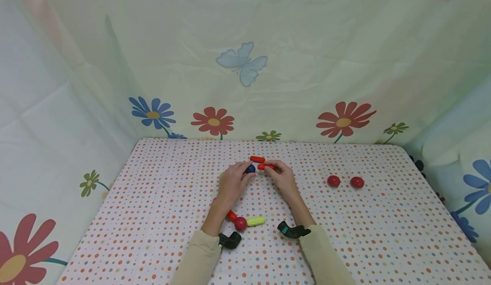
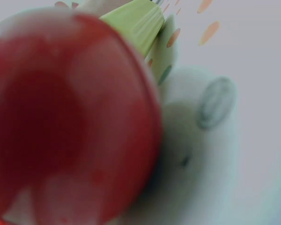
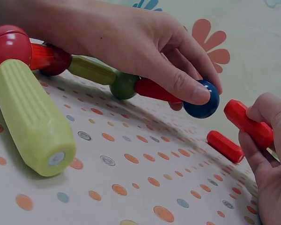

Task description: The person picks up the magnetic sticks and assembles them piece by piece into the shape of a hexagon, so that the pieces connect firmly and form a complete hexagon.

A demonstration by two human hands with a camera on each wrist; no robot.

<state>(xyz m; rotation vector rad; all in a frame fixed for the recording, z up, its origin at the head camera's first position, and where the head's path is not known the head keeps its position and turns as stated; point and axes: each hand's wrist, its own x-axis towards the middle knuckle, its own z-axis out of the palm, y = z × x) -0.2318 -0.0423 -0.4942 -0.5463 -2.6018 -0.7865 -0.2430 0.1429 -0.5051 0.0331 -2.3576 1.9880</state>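
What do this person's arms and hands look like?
The left sleeve and right sleeve are plain beige. At the wrists sit a left black device and right black device, the latter with a teal patch. The left hand and right hand wear no gloves.

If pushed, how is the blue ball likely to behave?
The blue ball would probably roll, being round, though the red rod meeting it may hinder that. Its shiny highlight suggests a smooth, perhaps slippery surface. It looks stiff: no dent shows where the left grip pinches it.
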